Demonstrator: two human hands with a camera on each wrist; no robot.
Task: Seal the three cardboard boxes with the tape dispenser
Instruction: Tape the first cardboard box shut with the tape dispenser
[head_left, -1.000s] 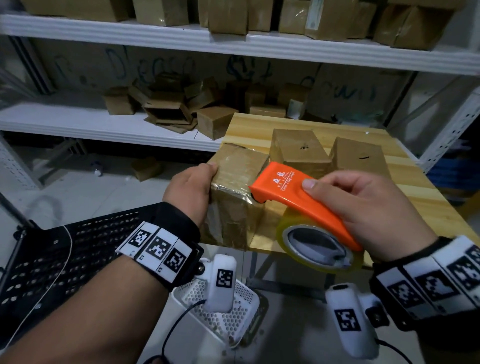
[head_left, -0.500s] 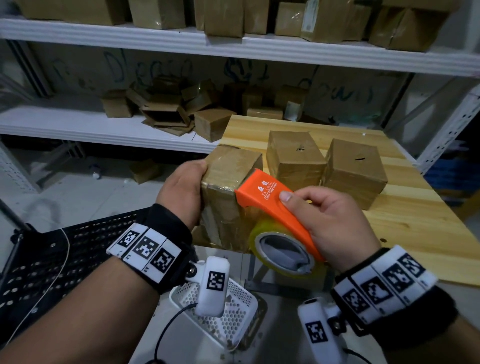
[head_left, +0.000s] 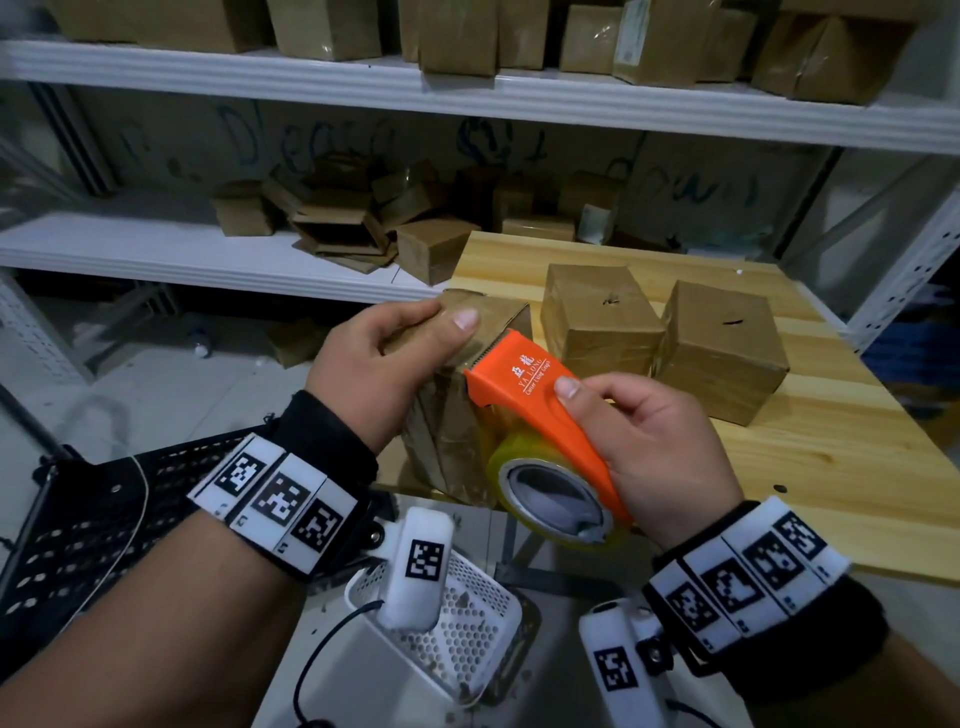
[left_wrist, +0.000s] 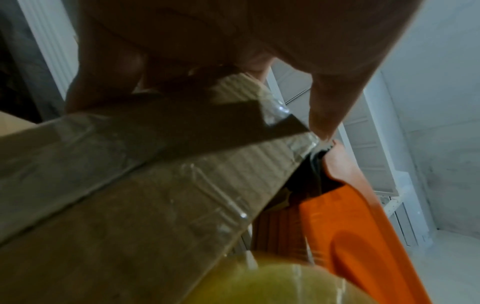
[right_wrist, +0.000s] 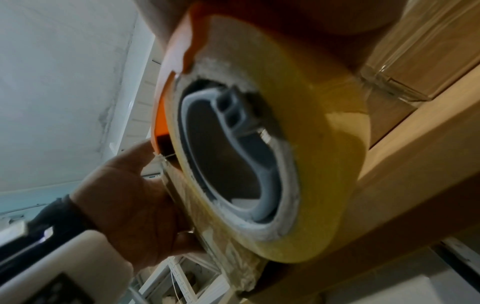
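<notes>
Three brown cardboard boxes stand on the wooden table. My left hand grips the nearest box at the table's front left corner, thumb lying on its top, fingers down its left side. My right hand holds the orange tape dispenser with its yellowish tape roll, index finger along the top. The dispenser's cutter edge sits at the box's top right edge, the roll against its near face. In the left wrist view, clear tape runs over that box beside the dispenser. The other two boxes stand behind, side by side.
White metal shelving behind the table carries many more cardboard boxes and flattened cartons. A black perforated crate sits at lower left and a white perforated basket under my wrists. A white upright borders the table on the right.
My left hand has shifted from the box's left side up onto its top, thumb now over the top. The dispenser has travelled up the near face to the top edge.
</notes>
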